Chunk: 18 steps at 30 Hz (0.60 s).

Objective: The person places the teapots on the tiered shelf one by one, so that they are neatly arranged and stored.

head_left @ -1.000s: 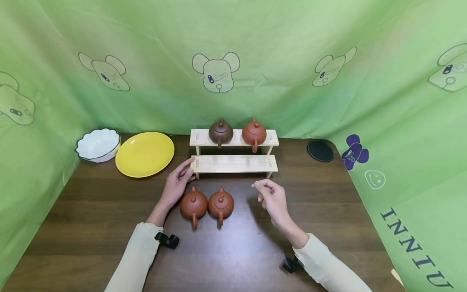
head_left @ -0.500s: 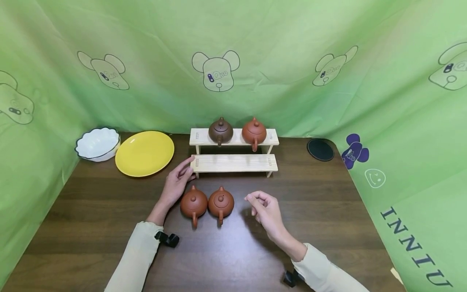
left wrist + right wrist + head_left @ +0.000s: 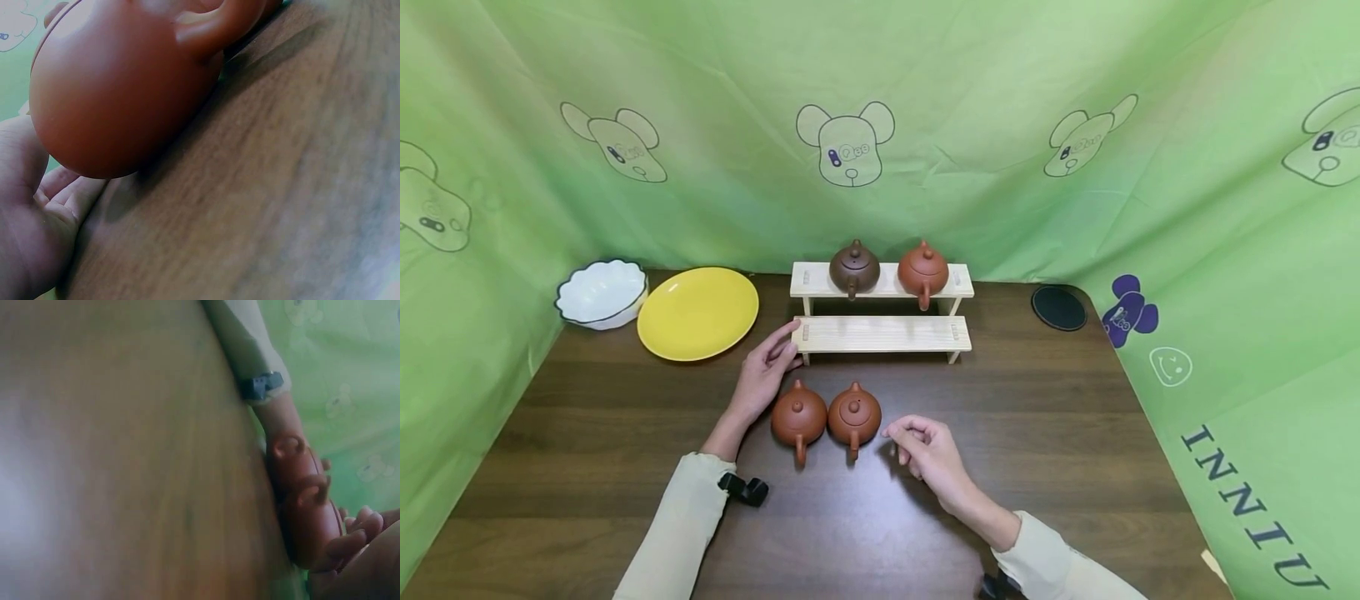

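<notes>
Two reddish-brown clay teapots stand side by side on the table, a left teapot and a right teapot, handles toward me. Behind them is a two-step wooden display stand. My left hand holds the left end of its lower step; in the left wrist view the left teapot hides part of that hand. My right hand, fingers loosely curled and holding nothing, hovers just right of the right teapot. The upper step carries a dark brown teapot and a reddish teapot.
A white scalloped bowl and a yellow plate sit at the back left of the wooden table. At the back right lies a round black coaster. Green printed cloth surrounds the table's back and sides.
My right hand has come down and left, from in front of the stand's right end to beside the right teapot. My left hand and the teapots have stayed in place.
</notes>
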Available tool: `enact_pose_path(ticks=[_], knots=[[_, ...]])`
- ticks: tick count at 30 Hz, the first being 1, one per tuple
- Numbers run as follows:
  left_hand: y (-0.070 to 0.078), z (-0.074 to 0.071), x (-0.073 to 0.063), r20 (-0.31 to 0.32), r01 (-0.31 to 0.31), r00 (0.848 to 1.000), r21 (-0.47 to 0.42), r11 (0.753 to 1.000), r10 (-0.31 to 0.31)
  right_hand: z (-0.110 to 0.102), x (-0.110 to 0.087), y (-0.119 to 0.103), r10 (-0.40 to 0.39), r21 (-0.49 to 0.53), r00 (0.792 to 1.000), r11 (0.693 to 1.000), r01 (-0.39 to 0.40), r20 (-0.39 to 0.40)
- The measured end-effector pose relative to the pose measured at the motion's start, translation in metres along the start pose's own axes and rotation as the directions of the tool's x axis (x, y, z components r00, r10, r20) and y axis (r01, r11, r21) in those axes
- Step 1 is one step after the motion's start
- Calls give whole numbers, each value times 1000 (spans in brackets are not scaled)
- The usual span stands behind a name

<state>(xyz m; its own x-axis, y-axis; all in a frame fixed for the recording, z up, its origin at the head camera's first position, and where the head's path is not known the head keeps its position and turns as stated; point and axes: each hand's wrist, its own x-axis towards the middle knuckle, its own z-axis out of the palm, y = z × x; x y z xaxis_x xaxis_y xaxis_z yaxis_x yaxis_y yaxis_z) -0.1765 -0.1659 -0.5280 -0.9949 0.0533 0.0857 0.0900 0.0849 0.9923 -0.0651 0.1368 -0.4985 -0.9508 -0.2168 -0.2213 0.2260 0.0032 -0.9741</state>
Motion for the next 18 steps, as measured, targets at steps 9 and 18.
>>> enact_pose_path(ticks=[9, 18], knots=[[-2, 0, -1, -3, -22, 1000, -23, 999, 22, 10, -5, 7, 100, 36, 966, 993, -112, 237], [-3, 0, 0, -10, -52, 999, -27, 998, 52, 17, -9, 8, 178, 137, 937, 964, -227, 299]])
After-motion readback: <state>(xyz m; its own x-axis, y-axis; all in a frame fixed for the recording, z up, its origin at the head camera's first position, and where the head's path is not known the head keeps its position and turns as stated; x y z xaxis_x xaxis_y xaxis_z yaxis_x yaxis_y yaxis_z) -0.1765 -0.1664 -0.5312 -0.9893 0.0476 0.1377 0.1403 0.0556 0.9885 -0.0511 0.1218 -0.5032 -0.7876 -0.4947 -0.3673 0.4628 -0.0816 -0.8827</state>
